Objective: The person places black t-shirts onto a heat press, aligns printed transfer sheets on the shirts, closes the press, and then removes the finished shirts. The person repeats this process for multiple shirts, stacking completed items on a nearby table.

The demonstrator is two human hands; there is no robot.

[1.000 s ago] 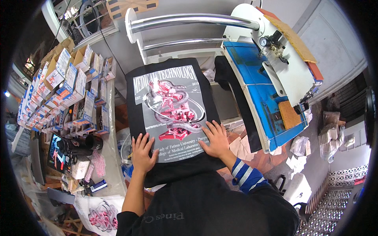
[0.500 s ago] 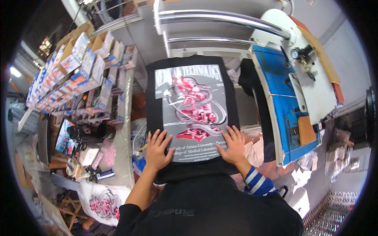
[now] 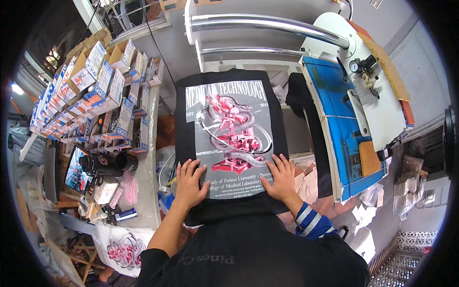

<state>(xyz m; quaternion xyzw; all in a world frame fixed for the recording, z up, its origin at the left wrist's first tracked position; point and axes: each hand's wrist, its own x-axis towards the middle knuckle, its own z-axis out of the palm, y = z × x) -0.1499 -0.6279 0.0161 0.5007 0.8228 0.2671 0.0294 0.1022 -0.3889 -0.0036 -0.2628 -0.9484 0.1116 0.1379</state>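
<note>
A black shirt (image 3: 279, 138) lies spread out in front of me, and one sleeve hangs down at its right. On it sits a printed transfer sheet (image 3: 205, 129) with white lettering and a red microscope-like design wrapped by a grey coil. My left hand (image 3: 190, 182) rests flat over the sheet's lower left corner, fingers spread. At the lower right edge my right hand (image 3: 283, 177) lies the same way, thumb stretched inward across the print. Both palms touch the shirt and neither grips anything.
To the right stands a heat press with a blue platen (image 3: 342, 129) and a pressure gauge (image 3: 354, 66). Metal bars (image 3: 267, 24) cross behind the shirt. Stacked cardboard boxes (image 3: 88, 71), a black bottle (image 3: 103, 163) and a printed white sheet (image 3: 122, 251) occupy the left table.
Hands and shirt keep almost the same places; the view has shifted slightly. The print looks sharper now.
</note>
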